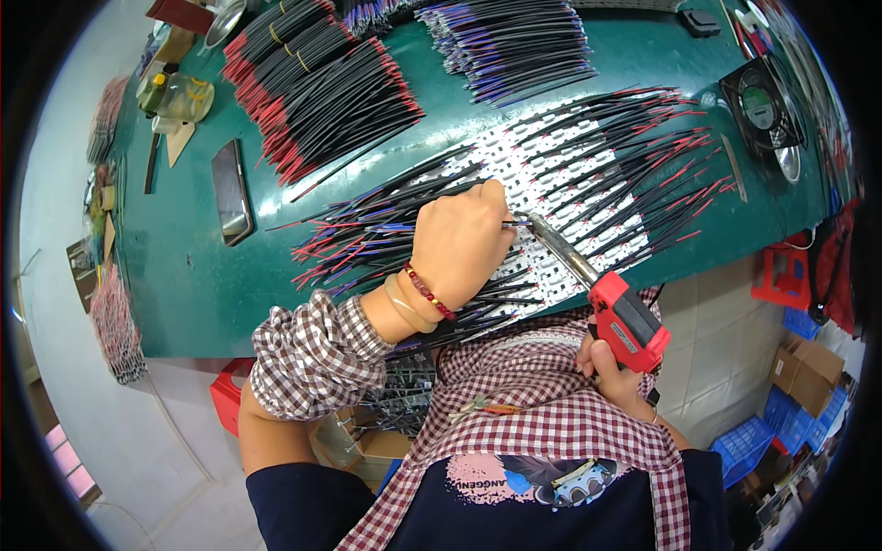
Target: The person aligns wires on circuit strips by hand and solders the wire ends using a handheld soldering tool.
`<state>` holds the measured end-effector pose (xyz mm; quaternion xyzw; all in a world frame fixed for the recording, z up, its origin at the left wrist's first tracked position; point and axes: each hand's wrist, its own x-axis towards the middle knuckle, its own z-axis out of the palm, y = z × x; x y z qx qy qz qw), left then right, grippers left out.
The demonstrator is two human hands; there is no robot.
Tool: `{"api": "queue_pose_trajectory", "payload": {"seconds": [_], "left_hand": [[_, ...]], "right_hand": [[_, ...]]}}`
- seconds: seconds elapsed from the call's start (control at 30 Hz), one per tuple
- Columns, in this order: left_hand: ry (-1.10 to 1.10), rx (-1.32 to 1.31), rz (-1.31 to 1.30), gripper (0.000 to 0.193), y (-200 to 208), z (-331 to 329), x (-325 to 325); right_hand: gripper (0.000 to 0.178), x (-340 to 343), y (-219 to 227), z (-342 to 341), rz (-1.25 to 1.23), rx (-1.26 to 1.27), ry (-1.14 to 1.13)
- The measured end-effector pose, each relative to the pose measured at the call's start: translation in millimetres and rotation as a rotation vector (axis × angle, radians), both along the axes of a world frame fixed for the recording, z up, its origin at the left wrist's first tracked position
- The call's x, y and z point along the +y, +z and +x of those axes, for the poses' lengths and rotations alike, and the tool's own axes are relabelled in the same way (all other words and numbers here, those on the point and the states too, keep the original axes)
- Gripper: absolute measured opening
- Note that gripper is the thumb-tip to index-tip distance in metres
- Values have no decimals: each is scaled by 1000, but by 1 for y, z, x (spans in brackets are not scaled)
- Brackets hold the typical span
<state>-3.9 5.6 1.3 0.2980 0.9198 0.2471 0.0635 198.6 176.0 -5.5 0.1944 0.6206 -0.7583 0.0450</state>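
Note:
My left hand (459, 243) is closed, its fingertips pinching a thin black wire (516, 223) over a white circuit board panel (524, 170). My right hand (611, 372) grips a red and black soldering gun (632, 321). The gun's metal nozzle points up and left, and its tip lies close to the pinched wire; whether they touch I cannot tell. Many black wires (661, 165) with red ends fan out from the right of the panel. More wires (367, 234) with red and blue ends spread to its left, partly under my left wrist.
Bundles of black wires with red ends (331, 101) and blue-tinged ends (514, 50) lie at the back of the green table (184, 303). A phone (231, 193) rests at left, beyond it a plastic tub (190, 99). A small fan (761, 106) stands at right; a red stool (781, 280) is below.

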Motion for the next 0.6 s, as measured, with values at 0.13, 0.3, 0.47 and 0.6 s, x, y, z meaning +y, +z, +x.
{"api": "queue_pose_trajectory", "payload": {"seconds": [0.13,0.3,0.47,0.6], "left_hand": [[6,3,-3,17,1,1,2],[2,42,-19,17,-2,6,1],[-13,71,-26,17,-1,7,2],[-20,41,-15,16,1,5,1]], "right_hand": [[27,3,-10,4,80,13,77],[30,4,-13,7,57,35,75],[28,2,-10,6,36,47,16],[30,8,-11,6,64,34,97]]}}
